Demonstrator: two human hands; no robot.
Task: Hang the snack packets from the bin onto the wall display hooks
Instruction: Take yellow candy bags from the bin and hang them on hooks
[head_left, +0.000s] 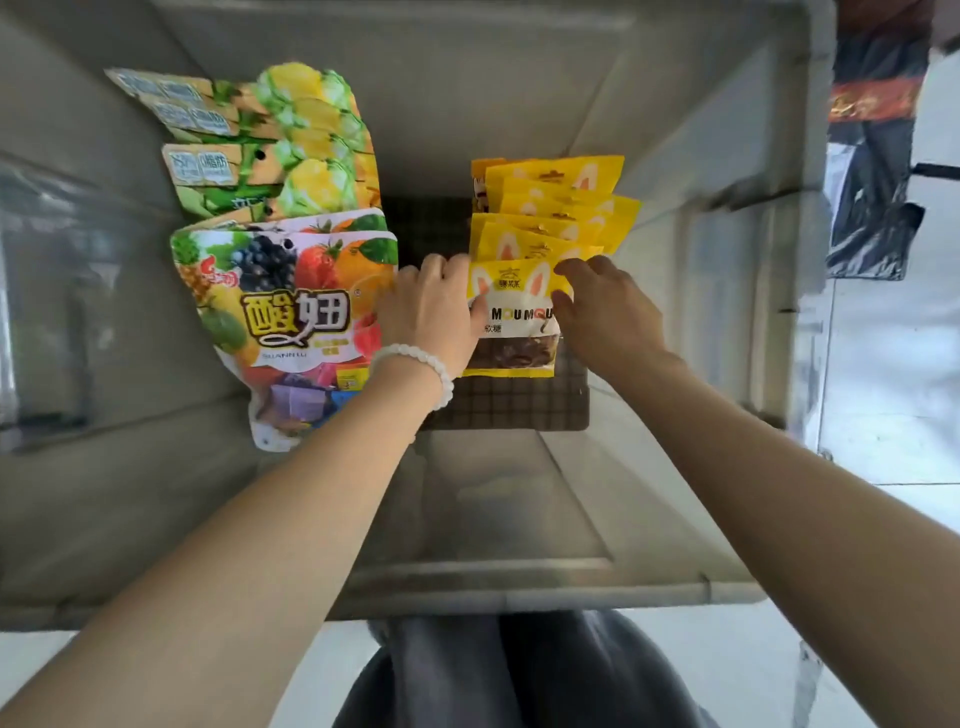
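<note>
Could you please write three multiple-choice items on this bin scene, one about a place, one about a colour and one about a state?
1. Where in the bin do the fruit candy bags lie?
A. Left of the rabbit-ear packets
B. Right of them
C. Outside the bin

2. What colour are the rabbit-ear packets?
A. Blue
B. Yellow
C. Black

3. What are the hands doing with the front rabbit-ear packet?
A. Both hang idle
B. Only the right touches it
C. Both grip its edges

Answers: 1 A, the fruit bags sit at the left wall. 2 B, the stack is yellow. 3 C, the left hand and right hand curl round opposite sides of it.
</note>
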